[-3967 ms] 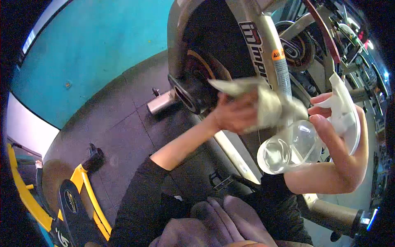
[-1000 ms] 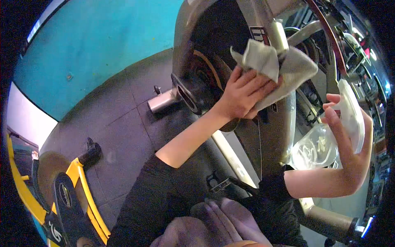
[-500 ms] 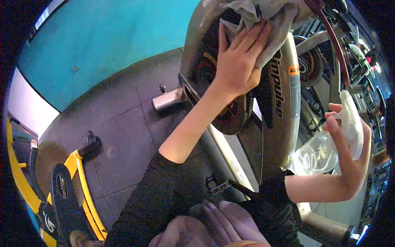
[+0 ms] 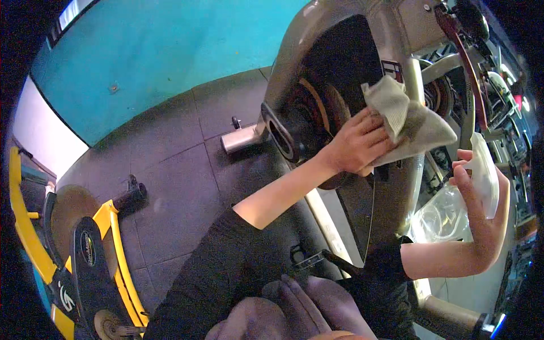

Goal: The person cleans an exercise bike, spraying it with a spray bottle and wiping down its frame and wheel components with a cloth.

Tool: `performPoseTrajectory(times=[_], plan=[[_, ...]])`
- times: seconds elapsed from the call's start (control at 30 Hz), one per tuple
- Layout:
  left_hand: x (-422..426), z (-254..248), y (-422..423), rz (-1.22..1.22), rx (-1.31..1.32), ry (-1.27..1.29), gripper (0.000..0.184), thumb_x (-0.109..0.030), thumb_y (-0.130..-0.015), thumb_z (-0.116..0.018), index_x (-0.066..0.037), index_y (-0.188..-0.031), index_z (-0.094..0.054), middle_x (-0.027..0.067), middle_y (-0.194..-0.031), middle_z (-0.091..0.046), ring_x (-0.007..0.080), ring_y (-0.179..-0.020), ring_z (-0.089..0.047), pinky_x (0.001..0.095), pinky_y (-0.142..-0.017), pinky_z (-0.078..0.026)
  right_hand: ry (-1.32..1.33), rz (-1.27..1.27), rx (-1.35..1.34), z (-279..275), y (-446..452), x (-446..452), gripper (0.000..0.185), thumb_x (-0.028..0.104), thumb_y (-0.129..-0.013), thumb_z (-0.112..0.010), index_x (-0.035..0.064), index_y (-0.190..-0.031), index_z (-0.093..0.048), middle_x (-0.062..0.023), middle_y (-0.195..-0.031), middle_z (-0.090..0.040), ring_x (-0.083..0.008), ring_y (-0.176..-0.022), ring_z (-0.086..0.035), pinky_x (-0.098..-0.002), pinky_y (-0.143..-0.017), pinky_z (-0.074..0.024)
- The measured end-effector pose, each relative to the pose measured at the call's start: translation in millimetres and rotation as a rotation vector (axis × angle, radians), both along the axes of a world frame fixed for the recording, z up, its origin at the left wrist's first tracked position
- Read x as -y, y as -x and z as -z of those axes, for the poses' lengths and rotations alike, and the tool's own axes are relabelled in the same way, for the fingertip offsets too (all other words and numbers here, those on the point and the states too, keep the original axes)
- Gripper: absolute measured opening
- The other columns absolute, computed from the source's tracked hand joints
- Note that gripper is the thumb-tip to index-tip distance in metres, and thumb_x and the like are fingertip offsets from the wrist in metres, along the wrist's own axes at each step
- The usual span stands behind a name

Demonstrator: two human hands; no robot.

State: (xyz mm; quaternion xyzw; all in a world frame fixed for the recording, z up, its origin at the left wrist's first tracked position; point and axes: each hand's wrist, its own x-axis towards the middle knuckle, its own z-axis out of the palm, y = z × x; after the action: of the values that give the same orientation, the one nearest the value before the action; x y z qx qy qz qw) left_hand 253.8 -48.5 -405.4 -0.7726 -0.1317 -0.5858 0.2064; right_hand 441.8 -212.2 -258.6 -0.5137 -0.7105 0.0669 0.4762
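Observation:
My left hand [image 4: 360, 143] is closed on a grey cloth [image 4: 422, 133]. The cloth lies against the side of a silver-and-black exercise bike [image 4: 309, 34], over the spot of its lettering. Off to the right, my right hand [image 4: 486, 218] grips a spray bottle with a white trigger head [image 4: 485, 175] and a clear body [image 4: 445, 218]. Its fingers curl around the trigger, and the bottle is tilted, apart from the cloth.
A pedal [image 4: 306, 259] sticks out by my knees. To the left stands a yellow-and-black exercise bike [image 4: 90, 255] on dark floor tiles [image 4: 170, 175]. A teal surface [image 4: 170, 56] lies beyond. More equipment crowds the right edge.
My left hand has drawn the cloth down and to the right, from the upper part of the frame onto the lettered section. My right hand keeps its hold on the spray bottle.

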Motion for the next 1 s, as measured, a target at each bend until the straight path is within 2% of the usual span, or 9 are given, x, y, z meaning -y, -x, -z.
performPoseTrajectory(times=[0.13,0.27,0.37,0.53,0.6,0.7,0.8,0.93,1.0], plan=[[-19.6,-0.1,19.8,0.009,-0.159,-0.065,0.043,-0.022,-0.066,-0.063,-0.007,-0.106,-0.064,0.0111,-0.114,-0.059,0.0304,-0.114,-0.053,0.0485,-0.102,-0.039,-0.059,-0.052,0.060,2.8,-5.2,-3.6,0.032,0.005,-0.083,-0.069,-0.0025,-0.110,-0.054,-0.0137,-0.104,-0.065,-0.0152,-0.082,-0.063,-0.0279,-0.075,-0.0513],[-35.0,-13.1,44.2,-0.122,0.107,0.092,0.050,-0.014,-0.067,-0.059,-0.004,-0.116,-0.061,0.0153,-0.120,-0.056,0.0374,-0.112,-0.051,0.0480,-0.104,-0.037,-0.039,-0.058,0.023,1.3,-1.5,0.9,0.033,0.004,-0.084,-0.068,-0.0029,-0.112,-0.053,-0.0149,-0.105,-0.064,-0.0175,-0.088,-0.063,-0.0303,-0.080,-0.0511],[-38.6,-19.2,53.3,-0.182,0.150,0.106,0.055,-0.014,-0.067,-0.056,-0.004,-0.121,-0.058,0.0147,-0.122,-0.055,0.0373,-0.111,-0.051,0.0503,-0.104,-0.036,-0.013,-0.118,0.018,0.4,3.2,6.0,0.042,0.001,-0.081,-0.070,-0.0029,-0.118,-0.049,-0.0169,-0.106,-0.064,-0.0194,-0.095,-0.060,-0.0340,-0.083,-0.0501],[-33.8,-27.2,54.7,-0.388,0.144,0.076,0.061,-0.017,-0.067,-0.052,-0.005,-0.127,-0.054,0.0144,-0.124,-0.053,0.0361,-0.117,-0.047,0.0550,-0.110,-0.022,-0.020,-0.105,-0.017,-3.0,8.0,13.1,0.043,0.000,-0.082,-0.067,-0.0044,-0.119,-0.048,-0.0192,-0.105,-0.063,-0.0220,-0.094,-0.061,-0.0352,-0.083,-0.0506],[-34.8,-37.9,57.6,-0.354,0.171,0.098,0.062,-0.017,-0.068,-0.052,-0.005,-0.128,-0.053,0.0148,-0.124,-0.053,0.0357,-0.119,-0.046,0.0563,-0.112,-0.017,-0.037,-0.086,-0.032,-3.1,6.4,17.0,0.042,-0.001,-0.082,-0.067,-0.0048,-0.120,-0.048,-0.0201,-0.105,-0.063,-0.0227,-0.093,-0.062,-0.0356,-0.083,-0.0508],[-40.9,-48.4,67.7,-0.336,0.240,0.077,0.060,-0.011,-0.070,-0.052,-0.004,-0.129,-0.051,0.0161,-0.128,-0.050,0.0380,-0.121,-0.044,0.0566,-0.112,-0.016,-0.052,0.001,0.045,-9.9,4.5,18.7,0.029,0.012,-0.089,-0.059,-0.0045,-0.113,-0.057,-0.0154,-0.108,-0.063,-0.0173,-0.091,-0.061,-0.0303,-0.079,-0.0487],[-43.0,-53.9,80.0,-0.351,0.325,0.132,0.058,-0.007,-0.071,-0.050,-0.001,-0.129,-0.051,0.0168,-0.131,-0.049,0.0407,-0.121,-0.043,0.0563,-0.111,-0.016,0.181,0.082,0.167,-30.3,3.2,21.0,0.031,0.023,-0.090,-0.054,-0.0032,-0.104,-0.061,-0.0138,-0.108,-0.064,-0.0149,-0.090,-0.061,-0.0293,-0.079,-0.0464],[-45.3,-61.4,99.4,-0.396,0.433,0.220,0.054,-0.007,-0.074,-0.048,0.001,-0.127,-0.051,0.0182,-0.138,-0.043,0.0430,-0.121,-0.041,0.0560,-0.111,-0.015,-0.002,0.107,-0.026,-23.2,-7.5,8.7,0.036,0.031,-0.088,-0.053,-0.0003,-0.099,-0.065,-0.0109,-0.107,-0.065,-0.0142,-0.088,-0.060,-0.0299,-0.080,-0.0447],[-36.6,-59.7,96.8,-0.398,0.434,0.272,0.055,-0.012,-0.074,-0.050,-0.001,-0.128,-0.052,0.0173,-0.144,-0.037,0.0438,-0.127,-0.036,0.0608,-0.110,-0.010,-0.096,0.117,-0.124,-23.0,-7.8,2.7,0.038,0.035,-0.086,-0.053,0.0012,-0.097,-0.066,-0.0095,-0.106,-0.065,-0.0138,-0.087,-0.060,-0.0302,-0.081,-0.0439]])
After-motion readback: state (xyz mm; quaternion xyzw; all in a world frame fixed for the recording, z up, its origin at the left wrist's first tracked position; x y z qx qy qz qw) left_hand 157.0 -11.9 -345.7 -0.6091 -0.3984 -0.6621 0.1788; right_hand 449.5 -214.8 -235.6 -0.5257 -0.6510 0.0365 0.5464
